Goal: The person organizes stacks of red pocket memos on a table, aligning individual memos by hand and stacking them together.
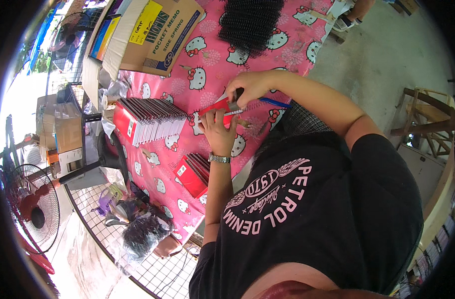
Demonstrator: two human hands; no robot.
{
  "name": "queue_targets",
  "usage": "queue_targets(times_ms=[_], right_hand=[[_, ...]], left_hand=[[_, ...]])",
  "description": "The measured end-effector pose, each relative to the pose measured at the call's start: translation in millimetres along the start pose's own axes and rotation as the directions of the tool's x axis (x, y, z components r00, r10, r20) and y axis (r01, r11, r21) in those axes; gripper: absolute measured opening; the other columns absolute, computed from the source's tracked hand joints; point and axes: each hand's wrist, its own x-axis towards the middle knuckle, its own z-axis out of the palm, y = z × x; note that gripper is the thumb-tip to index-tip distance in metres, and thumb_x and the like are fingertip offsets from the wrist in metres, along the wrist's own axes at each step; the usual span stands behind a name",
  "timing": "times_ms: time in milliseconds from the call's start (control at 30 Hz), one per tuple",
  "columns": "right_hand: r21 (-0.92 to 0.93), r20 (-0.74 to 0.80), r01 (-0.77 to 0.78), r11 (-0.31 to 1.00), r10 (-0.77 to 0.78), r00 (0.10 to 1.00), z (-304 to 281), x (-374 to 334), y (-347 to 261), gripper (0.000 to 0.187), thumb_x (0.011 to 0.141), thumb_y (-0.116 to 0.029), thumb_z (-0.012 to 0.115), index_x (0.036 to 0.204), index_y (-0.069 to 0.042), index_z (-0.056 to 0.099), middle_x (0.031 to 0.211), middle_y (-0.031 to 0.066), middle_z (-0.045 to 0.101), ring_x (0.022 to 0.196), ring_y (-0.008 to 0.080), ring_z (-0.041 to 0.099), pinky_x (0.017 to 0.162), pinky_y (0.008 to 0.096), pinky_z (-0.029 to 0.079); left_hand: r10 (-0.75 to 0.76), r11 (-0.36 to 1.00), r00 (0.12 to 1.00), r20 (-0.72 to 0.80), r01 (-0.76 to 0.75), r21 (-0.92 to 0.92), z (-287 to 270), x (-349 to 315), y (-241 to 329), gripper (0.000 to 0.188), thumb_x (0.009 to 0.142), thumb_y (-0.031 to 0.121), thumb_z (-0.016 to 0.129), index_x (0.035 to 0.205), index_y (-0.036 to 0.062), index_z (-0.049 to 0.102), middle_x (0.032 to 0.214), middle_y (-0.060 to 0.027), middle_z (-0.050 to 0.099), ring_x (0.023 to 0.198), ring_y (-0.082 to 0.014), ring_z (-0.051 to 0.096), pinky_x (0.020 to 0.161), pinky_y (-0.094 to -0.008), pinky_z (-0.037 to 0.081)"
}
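A red-covered notebook (219, 105) lies tilted on the pink tablecloth in front of me. My left hand (219, 130), with a metal-banded watch at its wrist, grips the notebook's near edge, fingers bent over it. At the far edge, my right hand (250, 88) is closed around a small dark-handled tool (234, 105), whose exact kind I cannot make out. A blue, slim tool (275, 102) lies just right of the notebook, by my lap. Left of my hands stands a row of spiral-bound red notebooks (150, 121); a smaller pile of red notebooks (191, 175) lies nearer.
Black spiral coils (250, 25) are heaped at the table's far side. An open cardboard box (160, 37) stands at the far left. Bagged items (142, 234) sit at the near left edge, past which is a fan (35, 212). A wooden stool (427, 117) stands at right.
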Motion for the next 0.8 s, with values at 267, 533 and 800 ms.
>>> queue_targets(times_ms=[267,533,800], right_hand=[[0.185,-0.024,0.118,0.976,-0.115,0.993,-5.0,7.7,1.6,0.039,0.068,-0.012,0.073,0.104,0.001,0.066,0.137,0.0164,0.052,0.129,0.0231,0.045,0.103,0.0387,0.039],[0.622,0.074,0.145,0.77,-0.242,0.967,-0.2,6.4,1.0,0.04,0.069,-0.016,0.073,0.106,-0.003,0.067,0.128,0.0183,0.055,0.123,0.0251,0.05,0.1,0.0346,0.041],[0.607,0.019,0.128,0.784,-0.175,0.984,8.3,15.6,-10.0,0.039,0.073,-0.016,0.07,0.109,-0.001,0.066,0.105,0.0064,0.066,0.096,0.0152,0.06,0.085,0.0291,0.046]], left_hand=[[-0.018,0.999,1.0,-0.024,0.017,-0.041,-1.4,2.8,1.5,0.044,0.071,0.032,0.077,0.103,0.0086,0.057,0.105,-0.0105,0.055,0.105,-0.0333,0.049,0.088,-0.0496,0.036],[-0.037,0.998,0.999,-0.029,0.035,-0.048,-2.7,9.2,0.9,0.042,0.074,0.029,0.078,0.101,0.0031,0.057,0.1,-0.0137,0.057,0.1,-0.0362,0.05,0.089,-0.047,0.04],[-0.101,0.984,0.994,-0.045,0.093,-0.153,-8.7,8.5,-27.0,0.037,0.071,0.022,0.079,0.098,0.0067,0.06,0.102,-0.0131,0.056,0.099,-0.0341,0.052,0.089,-0.0464,0.041]])
